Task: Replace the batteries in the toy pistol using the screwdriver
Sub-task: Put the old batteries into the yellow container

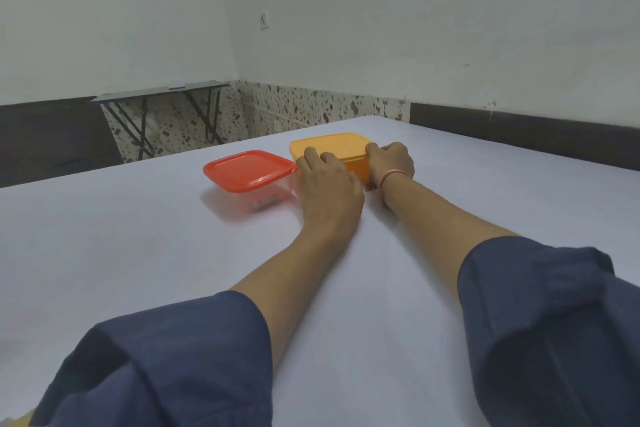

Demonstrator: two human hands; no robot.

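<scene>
An orange-yellow lidded plastic box (pixel 332 146) stands on the white table (pixel 138 253), far from me. My left hand (pixel 327 184) grips its near left corner, fingers on the lid's edge. My right hand (pixel 391 161) holds its right side, fingers curled over the lid rim. Just left of it sits a clear box with a red lid (pixel 249 170); small dark items show faintly through its wall. No toy pistol, screwdriver or batteries are visible; the orange box's contents are hidden.
A folding table (pixel 162 94) stands on the speckled floor beyond the table's far edge. White walls close the room behind. My dark blue sleeves (pixel 540 340) fill the near foreground.
</scene>
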